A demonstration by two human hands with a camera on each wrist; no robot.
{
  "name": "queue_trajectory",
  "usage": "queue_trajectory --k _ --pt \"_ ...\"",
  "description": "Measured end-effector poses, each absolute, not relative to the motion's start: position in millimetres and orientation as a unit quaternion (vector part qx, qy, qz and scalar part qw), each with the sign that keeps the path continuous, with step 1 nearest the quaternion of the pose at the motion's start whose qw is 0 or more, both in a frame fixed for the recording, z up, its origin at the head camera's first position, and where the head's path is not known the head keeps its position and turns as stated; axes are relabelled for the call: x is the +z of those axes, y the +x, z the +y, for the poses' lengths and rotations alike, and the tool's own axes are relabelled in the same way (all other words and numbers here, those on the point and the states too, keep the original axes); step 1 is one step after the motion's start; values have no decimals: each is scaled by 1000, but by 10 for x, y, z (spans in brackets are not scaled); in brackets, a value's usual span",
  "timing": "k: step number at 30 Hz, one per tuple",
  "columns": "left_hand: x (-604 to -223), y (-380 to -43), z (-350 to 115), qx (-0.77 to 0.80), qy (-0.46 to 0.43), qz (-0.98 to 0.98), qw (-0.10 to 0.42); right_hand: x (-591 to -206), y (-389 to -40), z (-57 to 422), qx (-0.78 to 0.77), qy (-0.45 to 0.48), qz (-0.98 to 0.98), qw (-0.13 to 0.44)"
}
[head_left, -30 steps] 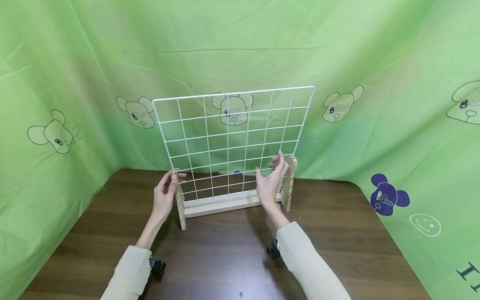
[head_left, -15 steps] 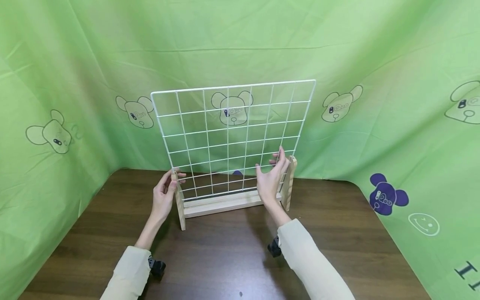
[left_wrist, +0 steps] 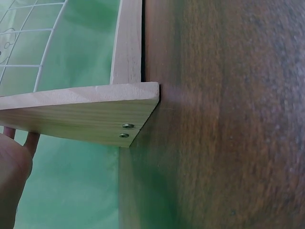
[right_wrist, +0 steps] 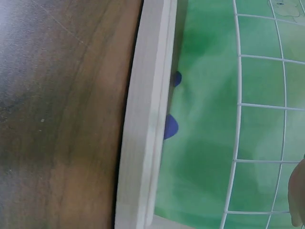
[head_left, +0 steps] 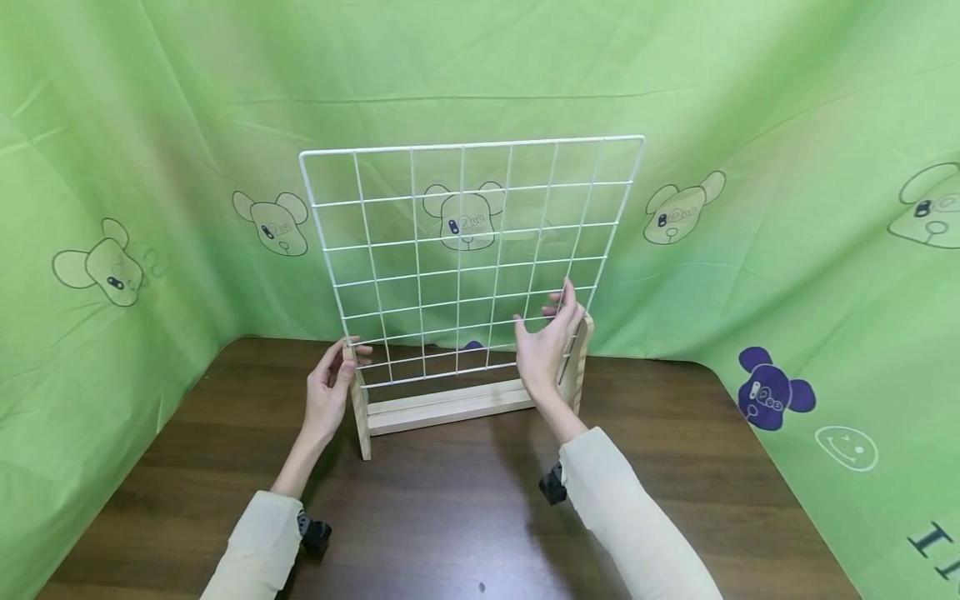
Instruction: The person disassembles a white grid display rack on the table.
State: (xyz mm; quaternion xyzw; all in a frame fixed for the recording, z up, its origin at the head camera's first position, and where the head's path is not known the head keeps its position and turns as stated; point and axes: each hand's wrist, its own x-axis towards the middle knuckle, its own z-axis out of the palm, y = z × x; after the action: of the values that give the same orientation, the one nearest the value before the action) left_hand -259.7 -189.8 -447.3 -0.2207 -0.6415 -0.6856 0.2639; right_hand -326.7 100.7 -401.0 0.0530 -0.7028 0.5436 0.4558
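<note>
A white wire grid panel (head_left: 459,271) leans back between the sides of a pale wooden stand (head_left: 453,407). My right hand (head_left: 543,350) grips the grid near its right edge, fingers behind the wires and thumb in front. Around the top of the stand's left side board (head_left: 360,408) my left hand (head_left: 326,396) holds with thumb and fingers. The right wrist view shows the grid's bottom wire (right_wrist: 239,95) apart from the wooden crossbar (right_wrist: 143,114), with my thumb (right_wrist: 298,195) at the edge. Two screws (left_wrist: 127,126) show on the side board's outer face.
The stand stands on a dark brown wooden table (head_left: 450,517). Green cloth (head_left: 480,67) with printed bear heads hangs close behind and at both sides. Black cameras (head_left: 553,485) sit at both wrists.
My right hand has moved up a little with the grid, whose bottom edge has risen away from the crossbar. The left hand and the stand have stayed in place.
</note>
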Motion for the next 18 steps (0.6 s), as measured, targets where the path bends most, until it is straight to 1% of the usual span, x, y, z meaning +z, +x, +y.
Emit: queue_trajectory --k 2,7,18 --pt "-4460 -2587 -1893 -684 -213 -647 262 -3979 -3264 1003 542 53 -705 454" --pt "-4591 -2684 -1921 -688 -213 -639 270 -3916 -3247 1000 542 43 -708 451" --pt "-4612 -2692 -1929 -697 -238 -621 268 -3844 -3249 1008 535 39 -712 454"
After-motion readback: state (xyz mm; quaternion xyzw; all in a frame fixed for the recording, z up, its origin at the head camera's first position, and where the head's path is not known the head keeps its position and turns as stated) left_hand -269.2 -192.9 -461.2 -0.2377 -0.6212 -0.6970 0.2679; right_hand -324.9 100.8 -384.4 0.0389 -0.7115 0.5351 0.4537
